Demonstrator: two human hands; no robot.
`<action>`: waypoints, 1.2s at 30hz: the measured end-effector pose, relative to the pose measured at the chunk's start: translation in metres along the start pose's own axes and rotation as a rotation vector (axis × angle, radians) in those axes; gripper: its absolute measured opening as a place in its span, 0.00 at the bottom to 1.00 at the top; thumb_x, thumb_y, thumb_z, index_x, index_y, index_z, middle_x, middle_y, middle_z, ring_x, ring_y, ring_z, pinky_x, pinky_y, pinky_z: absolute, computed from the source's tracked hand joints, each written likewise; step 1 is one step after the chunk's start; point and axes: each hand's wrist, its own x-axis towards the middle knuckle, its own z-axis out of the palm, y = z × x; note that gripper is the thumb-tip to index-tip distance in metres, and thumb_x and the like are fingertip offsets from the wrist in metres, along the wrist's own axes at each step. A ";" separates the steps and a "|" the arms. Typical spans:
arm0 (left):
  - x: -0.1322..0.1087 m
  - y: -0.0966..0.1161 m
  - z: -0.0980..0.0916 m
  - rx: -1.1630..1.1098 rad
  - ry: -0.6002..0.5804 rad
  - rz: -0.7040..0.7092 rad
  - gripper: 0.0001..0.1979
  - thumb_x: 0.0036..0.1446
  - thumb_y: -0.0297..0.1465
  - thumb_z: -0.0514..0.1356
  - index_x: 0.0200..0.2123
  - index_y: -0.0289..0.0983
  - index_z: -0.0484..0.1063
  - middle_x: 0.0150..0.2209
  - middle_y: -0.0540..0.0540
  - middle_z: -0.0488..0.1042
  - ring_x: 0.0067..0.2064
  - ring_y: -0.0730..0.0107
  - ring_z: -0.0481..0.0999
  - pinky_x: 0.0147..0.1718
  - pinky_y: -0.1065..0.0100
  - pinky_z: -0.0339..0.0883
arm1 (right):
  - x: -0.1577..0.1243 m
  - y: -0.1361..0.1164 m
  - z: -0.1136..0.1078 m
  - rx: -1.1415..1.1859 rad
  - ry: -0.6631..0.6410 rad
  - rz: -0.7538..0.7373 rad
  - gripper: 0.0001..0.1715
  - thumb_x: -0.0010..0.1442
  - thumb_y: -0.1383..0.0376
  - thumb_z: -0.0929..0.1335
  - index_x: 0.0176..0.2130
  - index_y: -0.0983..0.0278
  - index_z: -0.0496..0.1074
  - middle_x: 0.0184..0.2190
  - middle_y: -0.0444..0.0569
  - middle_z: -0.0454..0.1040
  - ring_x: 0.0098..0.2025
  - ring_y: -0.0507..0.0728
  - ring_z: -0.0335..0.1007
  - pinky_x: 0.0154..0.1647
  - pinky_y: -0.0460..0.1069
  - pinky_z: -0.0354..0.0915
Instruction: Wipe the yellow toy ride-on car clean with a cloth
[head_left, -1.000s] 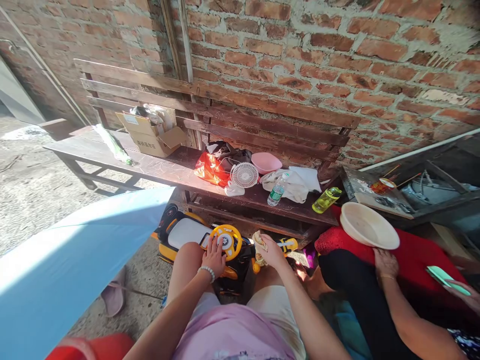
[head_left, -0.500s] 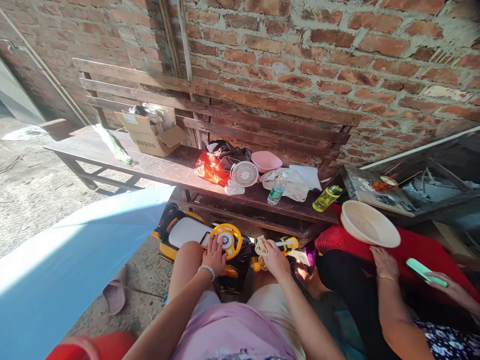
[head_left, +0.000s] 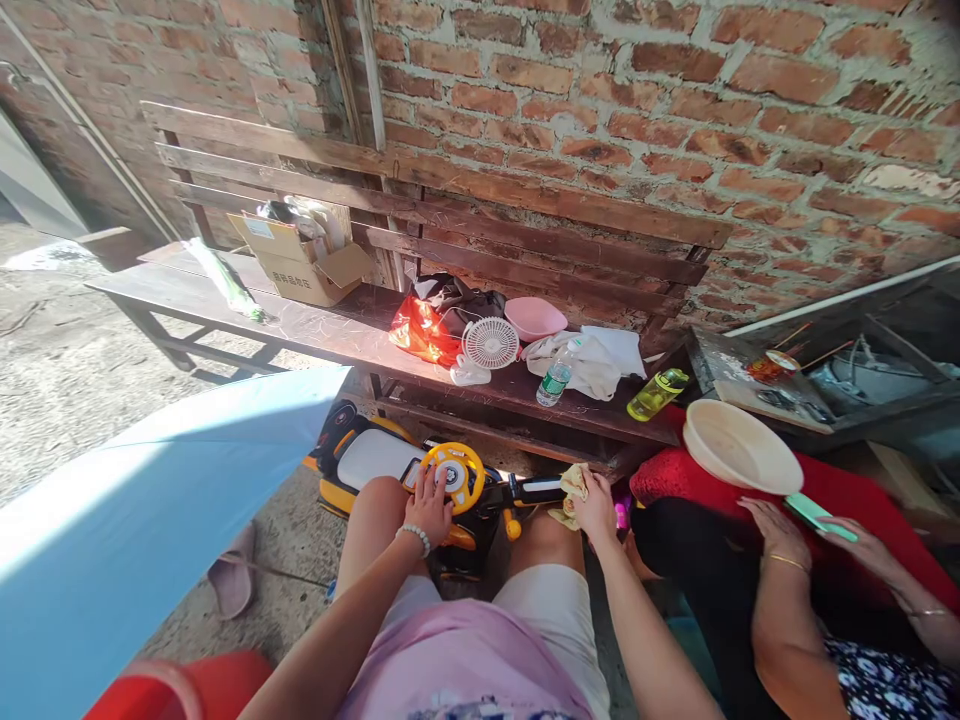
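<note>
A brick wall (head_left: pixel 675 120) backs a dark wooden bench (head_left: pixel 330 335) that carries a fan (head_left: pixel 490 345), bottles and bags. Below it, on the concrete floor, stands a toy car (head_left: pixel 375 460) with a yellow and black body, a white seat and a yellow wheel (head_left: pixel 457 470). The left hand (head_left: pixel 429 508) lies on the wheel's near rim, fingers stretched flat, not clasping. The right hand (head_left: pixel 598 500), at the car's right end, has its fingers closed around a crumpled yellowish cloth (head_left: pixel 572 485). Another person sits at the right beside a cream bowl (head_left: pixel 739 447).
</note>
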 end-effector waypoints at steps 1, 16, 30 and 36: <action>0.000 0.000 -0.001 0.000 0.002 0.001 0.39 0.74 0.34 0.55 0.83 0.37 0.48 0.84 0.31 0.45 0.85 0.42 0.36 0.73 0.42 0.63 | -0.001 -0.008 0.006 -0.009 -0.020 -0.041 0.37 0.65 0.67 0.68 0.70 0.57 0.73 0.71 0.57 0.70 0.64 0.65 0.75 0.64 0.56 0.70; -0.001 -0.003 -0.002 0.028 -0.003 0.013 0.39 0.75 0.35 0.53 0.83 0.37 0.47 0.84 0.35 0.45 0.85 0.42 0.37 0.74 0.44 0.64 | -0.034 -0.062 0.010 -0.195 -0.248 -0.353 0.44 0.64 0.73 0.66 0.75 0.50 0.68 0.80 0.45 0.60 0.67 0.63 0.70 0.68 0.55 0.68; -0.002 -0.002 -0.001 0.033 -0.006 0.006 0.38 0.75 0.34 0.52 0.83 0.35 0.47 0.84 0.33 0.44 0.85 0.44 0.36 0.74 0.45 0.63 | -0.011 -0.018 0.002 -0.281 -0.096 0.089 0.41 0.70 0.70 0.61 0.78 0.56 0.62 0.81 0.59 0.56 0.65 0.73 0.71 0.58 0.64 0.74; -0.003 0.001 -0.006 0.029 -0.024 -0.003 0.38 0.76 0.34 0.53 0.83 0.35 0.47 0.84 0.33 0.43 0.85 0.44 0.36 0.74 0.45 0.64 | -0.022 -0.021 0.008 -0.339 -0.073 0.171 0.37 0.72 0.69 0.59 0.76 0.60 0.64 0.74 0.62 0.65 0.61 0.68 0.76 0.54 0.59 0.75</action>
